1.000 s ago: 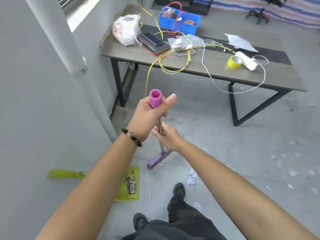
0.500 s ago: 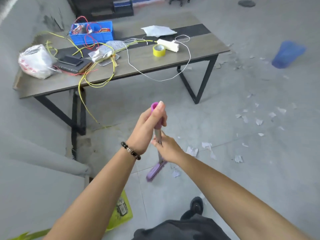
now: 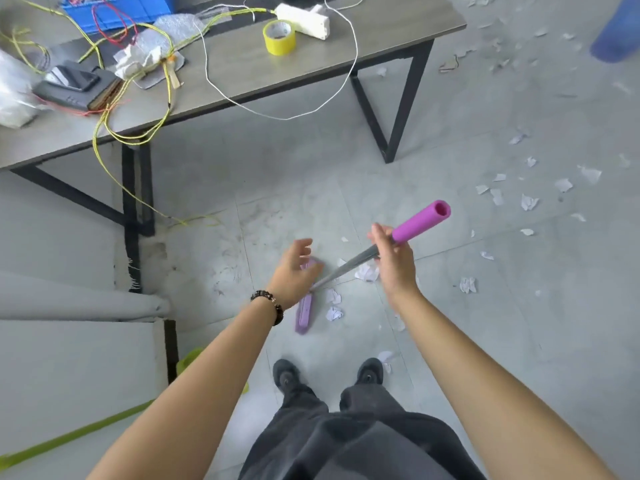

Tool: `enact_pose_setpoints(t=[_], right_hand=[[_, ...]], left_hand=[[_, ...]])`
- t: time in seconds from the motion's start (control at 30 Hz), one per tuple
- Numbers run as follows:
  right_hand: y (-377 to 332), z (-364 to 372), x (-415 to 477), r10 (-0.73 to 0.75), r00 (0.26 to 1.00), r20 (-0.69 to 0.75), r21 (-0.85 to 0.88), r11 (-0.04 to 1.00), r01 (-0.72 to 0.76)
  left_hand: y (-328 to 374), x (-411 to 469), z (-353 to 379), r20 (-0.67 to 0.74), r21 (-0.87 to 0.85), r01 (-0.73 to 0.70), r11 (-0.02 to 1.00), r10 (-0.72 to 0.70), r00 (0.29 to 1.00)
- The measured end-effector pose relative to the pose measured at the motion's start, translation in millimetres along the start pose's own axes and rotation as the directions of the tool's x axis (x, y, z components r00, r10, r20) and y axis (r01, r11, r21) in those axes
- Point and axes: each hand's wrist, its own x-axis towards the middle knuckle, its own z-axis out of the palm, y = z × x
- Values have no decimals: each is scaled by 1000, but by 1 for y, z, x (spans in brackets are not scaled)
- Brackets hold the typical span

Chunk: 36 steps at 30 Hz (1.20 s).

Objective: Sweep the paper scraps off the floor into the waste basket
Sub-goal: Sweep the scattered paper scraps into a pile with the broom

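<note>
Right hand (image 3: 396,268) wrapped round the broom (image 3: 349,266) shaft, just under the pink foam grip (image 3: 420,221). Grip end points to the upper right, shaft slants down-left.
Left hand (image 3: 294,273) off the broom, fingers loosely spread, holding nothing, in front of the shaft's lower end. Beaded bracelet (image 3: 268,304) on that wrist.
Broom head (image 3: 304,315), purple, on the floor (image 3: 519,341) just below the left hand, centre frame.
Paper scraps (image 3: 334,303): a few crumpled ones just right of the broom head, one beside the shaft, one near the right shoe (image 3: 370,372), wider scatter mid-right and upper right.
Waste basket (image 3: 616,36): blue, blurred, upper right corner, cut by the frame edge, well apart from the broom.
Green dustpan (image 3: 192,360) lower left, mostly behind the left forearm, handle running to the lower-left edge.
Tabletop (image 3: 398,32) across the top: yellow tape roll (image 3: 280,38), white cable (image 3: 354,57), yellow wires (image 3: 104,126), blue bin (image 3: 138,8), phone (image 3: 71,77).
</note>
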Motion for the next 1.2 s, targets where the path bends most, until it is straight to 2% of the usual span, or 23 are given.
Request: enact_pose_setpoints(t=[0.07,0.13,0.2,0.33,0.43,0.57,0.73,0.87,1.03,1.1,1.2], right_hand=[[-13,-19,2,-8,990,-141,132,991,27],[-26,-33,-3,6,963,-270,200,979,50],[-36,-43,-15,24,946,-323,230,972,54],[-37,-45,-47,113,952,-286,151,986,-72],[-32,-42,-59,172,905,-390,226,970,-87],[-29,-52,-65,164,896,-413,222,972,-75],[-23,-87,-51,152,937,-315,253,965,-71],[-6,-118,-14,245,961,-129,326,926,-193],[15,-175,31,292,953,79,205,931,-302],[19,-219,54,269,957,106,145,948,-283],[7,-300,85,242,969,47,125,961,-246]], left_hand=[[-16,12,19,138,217,-5,976,-26,990],[-23,24,38,239,337,-67,939,-16,971],[-23,37,55,312,398,-140,907,10,950],[-23,57,94,468,431,-325,842,99,878],[-21,59,122,569,475,-425,771,99,816],[-16,46,141,439,562,-449,695,210,874],[-14,45,153,438,625,-503,597,266,859],[-16,65,178,333,675,-352,648,157,930],[-18,88,243,156,678,-133,723,35,987],[-1,94,286,89,632,-86,770,39,995],[46,101,365,99,606,-112,788,64,993]])
